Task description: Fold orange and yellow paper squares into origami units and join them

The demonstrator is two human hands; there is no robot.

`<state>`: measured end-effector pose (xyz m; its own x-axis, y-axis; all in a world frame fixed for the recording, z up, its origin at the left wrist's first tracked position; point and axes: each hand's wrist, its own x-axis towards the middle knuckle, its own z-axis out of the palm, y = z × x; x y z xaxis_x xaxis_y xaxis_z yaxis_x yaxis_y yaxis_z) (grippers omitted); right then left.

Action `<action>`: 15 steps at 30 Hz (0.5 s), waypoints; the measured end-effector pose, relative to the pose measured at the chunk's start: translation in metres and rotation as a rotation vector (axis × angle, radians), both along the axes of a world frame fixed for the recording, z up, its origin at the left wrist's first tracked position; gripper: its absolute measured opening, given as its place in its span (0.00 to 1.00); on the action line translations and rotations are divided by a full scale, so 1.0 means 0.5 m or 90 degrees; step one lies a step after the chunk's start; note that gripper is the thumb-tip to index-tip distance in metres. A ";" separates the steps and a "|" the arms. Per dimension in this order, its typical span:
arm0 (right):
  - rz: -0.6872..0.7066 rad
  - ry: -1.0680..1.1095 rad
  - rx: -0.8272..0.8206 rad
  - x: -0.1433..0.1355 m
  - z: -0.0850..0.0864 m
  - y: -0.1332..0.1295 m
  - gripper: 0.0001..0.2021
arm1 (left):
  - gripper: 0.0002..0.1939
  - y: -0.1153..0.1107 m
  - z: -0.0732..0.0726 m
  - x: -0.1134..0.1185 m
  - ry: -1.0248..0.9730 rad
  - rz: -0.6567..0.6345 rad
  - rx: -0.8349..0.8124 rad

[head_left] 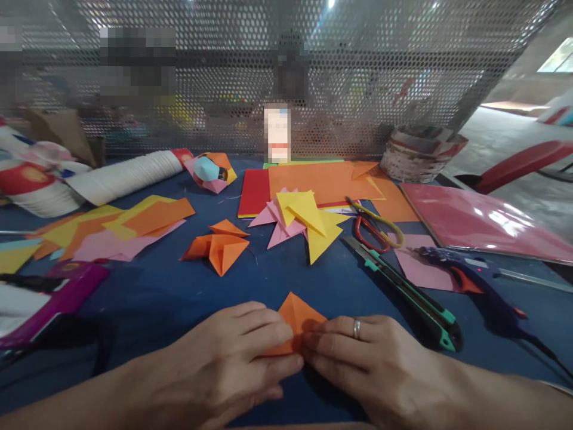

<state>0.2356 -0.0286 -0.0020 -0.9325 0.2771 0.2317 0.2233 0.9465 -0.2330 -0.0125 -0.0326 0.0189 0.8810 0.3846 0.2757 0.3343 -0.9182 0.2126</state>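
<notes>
An orange folded paper (295, 315) lies on the blue table at the front centre, its pointed corner facing away from me. My left hand (237, 349) presses on its left side with the fingers together. From the right, my right hand (362, 352), with a ring on one finger, holds the paper's right and lower edge. The fingertips of both hands almost meet at the lower edge. Beyond them sit folded orange pieces (219, 248) and a pile of folded yellow and pink pieces (308, 221).
A green and black cutter (407, 292), scissors (378, 224) and a blue glue gun (483, 275) lie at right. Orange sheets (322, 182) are behind. Paper cups (129, 176), loose coloured papers (120, 230) and a purple tool (71, 286) occupy the left. A perforated metal panel (215, 77) stands behind.
</notes>
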 end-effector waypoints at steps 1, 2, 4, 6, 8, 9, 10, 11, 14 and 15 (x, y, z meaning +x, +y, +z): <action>0.005 -0.005 -0.002 0.001 0.001 0.001 0.18 | 0.13 0.001 -0.003 -0.003 0.005 -0.005 -0.022; 0.005 -0.010 -0.003 0.001 0.002 0.001 0.18 | 0.12 0.002 -0.007 -0.006 0.008 -0.008 -0.043; 0.000 -0.016 0.002 0.002 0.004 0.000 0.18 | 0.11 0.002 -0.014 -0.013 0.010 -0.001 -0.078; -0.001 -0.016 0.002 0.002 0.007 -0.001 0.17 | 0.12 0.000 -0.020 -0.022 0.003 0.004 -0.084; 0.000 -0.011 0.002 0.001 0.010 -0.002 0.17 | 0.12 -0.005 -0.026 -0.033 -0.008 0.019 -0.061; 0.001 -0.010 0.002 0.001 0.011 -0.002 0.17 | 0.12 -0.008 -0.029 -0.039 -0.020 0.027 -0.042; 0.002 -0.009 0.002 0.001 0.012 -0.002 0.17 | 0.12 -0.011 -0.032 -0.046 -0.033 0.040 -0.025; 0.003 -0.010 0.001 0.000 0.013 -0.001 0.17 | 0.12 -0.015 -0.035 -0.054 -0.043 0.050 -0.011; 0.015 -0.018 -0.014 0.000 0.014 0.002 0.18 | 0.16 -0.027 -0.046 -0.081 -0.026 0.063 0.005; 0.018 -0.020 -0.018 0.000 0.014 0.003 0.19 | 0.18 -0.031 -0.050 -0.090 -0.010 0.061 0.004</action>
<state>0.2357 -0.0271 0.0052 -0.9467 0.2562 0.1953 0.2039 0.9459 -0.2525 -0.0575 -0.0480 -0.0058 0.8356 0.4651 0.2924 0.4174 -0.8835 0.2125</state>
